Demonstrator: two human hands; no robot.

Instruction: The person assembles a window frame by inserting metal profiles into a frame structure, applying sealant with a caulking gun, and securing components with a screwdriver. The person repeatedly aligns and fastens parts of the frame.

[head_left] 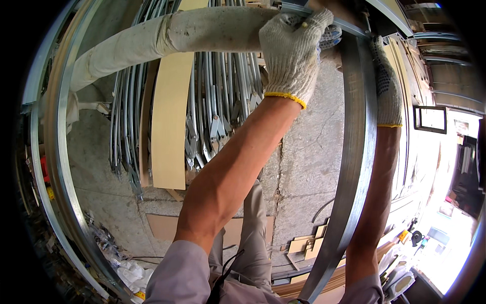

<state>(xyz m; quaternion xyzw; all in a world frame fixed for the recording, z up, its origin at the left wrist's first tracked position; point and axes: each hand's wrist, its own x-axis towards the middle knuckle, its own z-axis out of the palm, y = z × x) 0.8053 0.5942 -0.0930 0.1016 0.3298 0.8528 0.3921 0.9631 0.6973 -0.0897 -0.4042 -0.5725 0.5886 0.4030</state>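
Note:
My left hand [293,50] wears a white knitted glove with a yellow cuff. It is raised to a metal crossbar [349,26], its fingers curled closed, and what lies inside them is hidden. On the far side of a long silver metal beam [354,126], my right hand [389,91], in a matching dotted glove, presses along the edge near the upper end. Its grip seems closed on the beam, though some fingers are hidden in shadow. The beam's top meets the crossbar, and a thin bolt-like rod [367,24] stands beside that corner.
A thick grey wrapped pipe [212,29] crosses behind my left hand. Folded metal struts [212,111] and a pale yellow board [171,121] lie below it. Metal rails [65,152] curve along the left. Wood offcuts [309,243] lie on the concrete floor [309,167].

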